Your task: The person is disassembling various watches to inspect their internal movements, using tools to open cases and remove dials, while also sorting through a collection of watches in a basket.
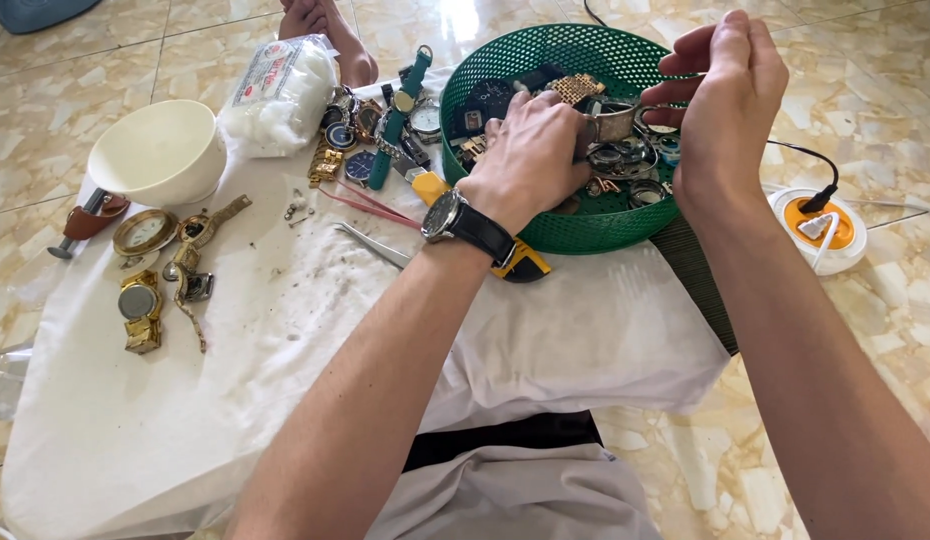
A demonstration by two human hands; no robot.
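My left hand (530, 150) reaches into a round green mesh basket (585, 230) full of watches and grips a silver metal watch (615, 125) by its band. A black wristwatch sits on that wrist. My right hand (725, 100) is raised over the basket's right rim, fingers curled and pinched on the other end of the same silver watch band. Several other watches and watch cases lie inside the basket (625, 160).
A white cloth (285, 340) covers the low work surface. On it lie a white bowl (160, 150), a bag of cotton (280, 95), gold watches (145, 300), a pile of watches (380, 130), tweezers (370, 243) and a yellow-black tool (515, 262). An orange-white power socket (820, 225) sits on the tiled floor.
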